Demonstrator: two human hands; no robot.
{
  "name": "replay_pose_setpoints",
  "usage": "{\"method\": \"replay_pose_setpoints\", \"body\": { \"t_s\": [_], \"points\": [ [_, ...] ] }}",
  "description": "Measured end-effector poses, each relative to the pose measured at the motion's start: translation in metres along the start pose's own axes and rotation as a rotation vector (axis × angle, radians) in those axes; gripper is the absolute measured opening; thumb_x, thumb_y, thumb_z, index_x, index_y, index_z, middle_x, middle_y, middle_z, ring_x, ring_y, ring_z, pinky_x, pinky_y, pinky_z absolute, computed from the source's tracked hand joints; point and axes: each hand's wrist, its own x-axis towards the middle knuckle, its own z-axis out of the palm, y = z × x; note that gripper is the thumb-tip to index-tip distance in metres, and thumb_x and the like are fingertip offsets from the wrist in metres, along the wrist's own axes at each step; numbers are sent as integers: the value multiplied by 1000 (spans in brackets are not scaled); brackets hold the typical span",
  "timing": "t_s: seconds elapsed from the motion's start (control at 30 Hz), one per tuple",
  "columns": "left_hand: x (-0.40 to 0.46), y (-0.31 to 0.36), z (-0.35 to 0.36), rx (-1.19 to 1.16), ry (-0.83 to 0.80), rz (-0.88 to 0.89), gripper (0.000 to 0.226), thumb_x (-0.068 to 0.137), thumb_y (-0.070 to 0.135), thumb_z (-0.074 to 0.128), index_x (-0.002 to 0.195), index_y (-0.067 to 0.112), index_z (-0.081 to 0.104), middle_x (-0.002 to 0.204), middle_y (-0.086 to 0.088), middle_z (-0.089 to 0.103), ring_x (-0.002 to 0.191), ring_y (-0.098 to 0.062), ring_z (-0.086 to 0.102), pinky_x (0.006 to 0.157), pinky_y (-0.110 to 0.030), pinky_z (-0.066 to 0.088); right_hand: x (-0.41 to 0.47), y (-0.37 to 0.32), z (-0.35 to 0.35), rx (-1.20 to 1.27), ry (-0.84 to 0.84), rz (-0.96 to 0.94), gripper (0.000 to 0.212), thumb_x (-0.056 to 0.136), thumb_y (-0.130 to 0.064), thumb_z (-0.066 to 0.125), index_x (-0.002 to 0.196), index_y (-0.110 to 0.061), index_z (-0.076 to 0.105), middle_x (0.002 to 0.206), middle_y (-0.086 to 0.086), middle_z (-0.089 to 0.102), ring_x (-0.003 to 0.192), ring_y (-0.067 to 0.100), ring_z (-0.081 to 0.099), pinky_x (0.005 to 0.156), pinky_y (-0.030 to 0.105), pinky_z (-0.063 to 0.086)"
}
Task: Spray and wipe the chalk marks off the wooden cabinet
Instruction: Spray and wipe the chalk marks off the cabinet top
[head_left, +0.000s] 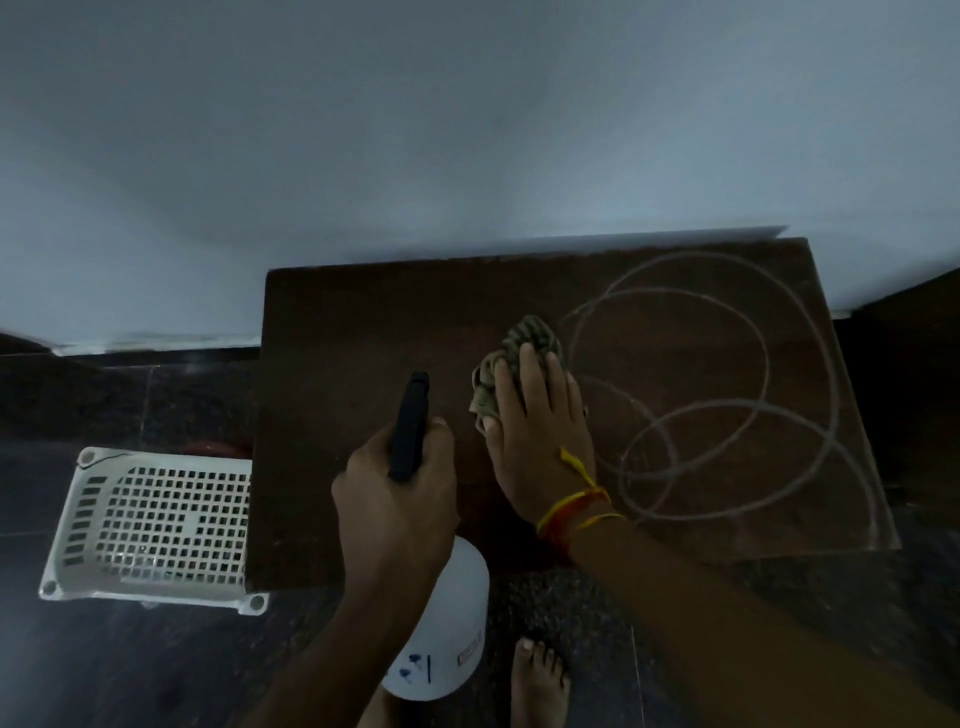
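Observation:
The dark wooden cabinet (353, 364) stands against a pale wall, seen from above. White looping chalk marks (727, 405) cover its right half; the left half shows no marks. My right hand (540, 441) lies flat on a crumpled olive cloth (524, 348), pressing it onto the cabinet top at the left edge of the chalk loops. My left hand (400, 499) grips a white spray bottle (447, 634) by its black nozzle head (410, 426), held over the cabinet's front edge, nozzle aimed away from me.
A white perforated plastic basket (156, 525) sits on the dark floor just left of the cabinet. My bare foot (537, 680) is on the floor in front of the cabinet. Red and yellow threads (576, 504) circle my right wrist.

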Motion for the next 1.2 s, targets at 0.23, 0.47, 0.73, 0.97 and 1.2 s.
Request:
{"method": "replay_pose_setpoints", "body": {
  "t_s": [0.23,0.47,0.73,0.97,1.2],
  "points": [
    [9,2,3,-11,-3,-24,24,94,31,56,73,20,59,74,-10,66,59,-29,65,53,-36,56,79,4,-6,-1,45,11,57,91,-37,32,142,-13,38,151,16,31,137,41,30,112,51,25],
    [7,3,-6,-12,3,-34,26,92,33,57,72,17,63,70,-9,67,54,-25,64,54,-40,56,98,3,-9,-11,64,55,55,93,-35,35,144,-12,35,153,16,26,138,42,25,113,51,21],
    [17,7,-13,-13,23,-23,27,92,34,57,76,14,64,73,-13,68,60,-35,66,57,-47,57,110,-5,-6,-10,118,73,53,91,-32,36,138,-11,44,147,17,37,133,44,34,109,54,27],
    [14,9,-1,-23,-2,-61,26,94,30,57,77,12,65,72,-15,66,65,-37,67,55,-39,56,107,-32,-4,6,25,-163,54,90,-30,46,142,-15,39,151,13,32,137,41,28,112,52,23],
    [12,2,-4,-5,36,-27,30,92,34,58,75,10,66,62,-15,64,51,-25,63,46,-31,51,110,-20,-7,33,16,-30,55,94,-32,39,146,-16,29,155,11,22,142,37,19,116,50,16]
  ]
}}
